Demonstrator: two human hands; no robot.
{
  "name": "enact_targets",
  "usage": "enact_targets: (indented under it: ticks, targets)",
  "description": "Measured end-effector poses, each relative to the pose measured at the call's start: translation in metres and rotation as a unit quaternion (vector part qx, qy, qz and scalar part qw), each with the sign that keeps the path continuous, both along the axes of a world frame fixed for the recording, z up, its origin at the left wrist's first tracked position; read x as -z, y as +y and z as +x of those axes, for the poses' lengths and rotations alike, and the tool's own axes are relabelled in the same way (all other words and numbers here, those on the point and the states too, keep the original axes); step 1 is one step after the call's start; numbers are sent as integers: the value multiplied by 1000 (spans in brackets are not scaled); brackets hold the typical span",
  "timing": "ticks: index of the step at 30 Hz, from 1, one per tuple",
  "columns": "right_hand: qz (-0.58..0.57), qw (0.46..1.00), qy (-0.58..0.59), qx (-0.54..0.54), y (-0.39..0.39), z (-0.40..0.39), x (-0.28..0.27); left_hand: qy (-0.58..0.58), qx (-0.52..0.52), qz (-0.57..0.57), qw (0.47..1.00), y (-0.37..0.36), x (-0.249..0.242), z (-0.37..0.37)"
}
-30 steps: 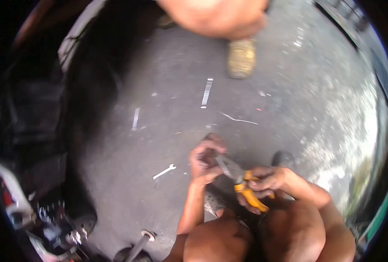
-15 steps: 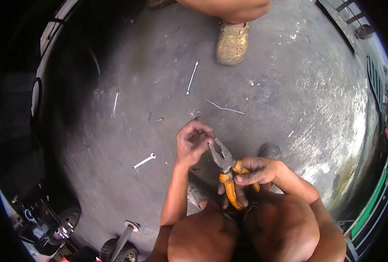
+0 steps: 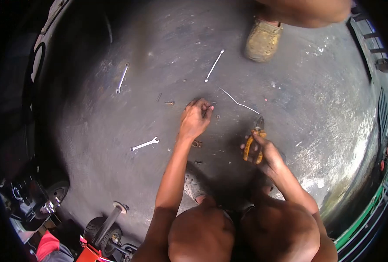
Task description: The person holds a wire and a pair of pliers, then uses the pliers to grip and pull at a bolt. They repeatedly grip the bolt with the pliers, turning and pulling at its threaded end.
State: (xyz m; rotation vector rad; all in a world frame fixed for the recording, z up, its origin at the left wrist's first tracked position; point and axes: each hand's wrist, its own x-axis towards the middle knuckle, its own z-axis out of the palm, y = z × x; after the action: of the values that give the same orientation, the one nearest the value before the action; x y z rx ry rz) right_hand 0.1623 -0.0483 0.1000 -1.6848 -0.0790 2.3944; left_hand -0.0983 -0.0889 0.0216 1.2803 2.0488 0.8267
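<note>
My right hand [image 3: 267,153] grips the yellow handles of a pair of pliers [image 3: 247,148]. The dark jaws point away from me, close to the near end of a thin bent wire [image 3: 240,104] on the floor; I cannot tell if they touch. To the left, my left hand [image 3: 195,118] hangs low over the floor with its fingers pinched together. Whatever may be between those fingertips is hidden. Around that hand lie a small nut [image 3: 218,116], a bolt [image 3: 170,103] and a brass-coloured part [image 3: 197,144].
Three wrenches lie about: one near left [image 3: 145,144], one far left [image 3: 122,78] and a thin one [image 3: 214,66] ahead. Another person's foot in a clog [image 3: 264,40] stands at the far side. Wheeled equipment [image 3: 111,236] is at lower left, a green rail [image 3: 360,218] at right.
The pliers have gone from between my hands, near my knees, out to the right and forward, down by the wire. My left hand has moved forward, apart from the pliers. The view has shifted.
</note>
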Motion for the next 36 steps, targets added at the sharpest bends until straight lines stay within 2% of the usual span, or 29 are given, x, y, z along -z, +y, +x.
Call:
enact_targets:
  ticks: [5, 11, 14, 16, 19, 21, 23, 24, 25, 26, 27, 28, 31, 32, 33, 36]
  targets:
    - [3, 999, 10, -31, -4, -6, 1, 52, -17, -8, 998, 3, 17, -21]
    - [-23, 999, 28, -31, -1, -23, 12, 176, -73, -35, 981, 21, 22, -59]
    - [-48, 997, 60, -24, 4, -28, 17, 257, -46, -12, 965, 33, 35, -82]
    - [-58, 996, 60, -35, 7, -35, 14, 260, -25, -20, 965, 40, 33, -86]
    - [-21, 993, 50, -102, 4, -33, 19, 293, 9, -16, 956, 43, 37, -90]
    - [65, 982, 45, -169, 5, -35, 21, 314, 16, -17, 949, 46, 39, -90]
    - [111, 973, 48, -197, 2, -38, 20, 280, 15, -11, 960, 45, 38, -88]
    - [128, 958, 43, -251, 10, -40, 13, 266, 14, -8, 964, 45, 36, -89]
    - [146, 941, 37, -304, 24, -44, 1, 201, 33, 36, 978, 44, 30, -90]
    - [163, 930, 44, -327, 29, -45, 1, 54, 9, 0, 999, 41, 23, -87]
    - [180, 918, 51, -350, 34, -46, 1, -95, -14, -36, 995, 42, 2, -81]
    - [197, 916, 68, -344, 35, -42, 5, -242, -38, -73, 967, 43, -18, -75]
    - [241, 884, 115, -384, 47, -31, 4, -295, 30, 16, 955, 38, -66, -60]
    - [258, 867, 131, -406, 53, -31, -3, -271, 66, 24, 960, 38, -78, -58]
    - [245, 877, 115, -398, 55, -32, -13, -245, 102, 35, 964, 38, -89, -58]
    - [303, 804, 94, -503, 70, -33, -42, -198, 172, 47, 964, 39, -114, -56]
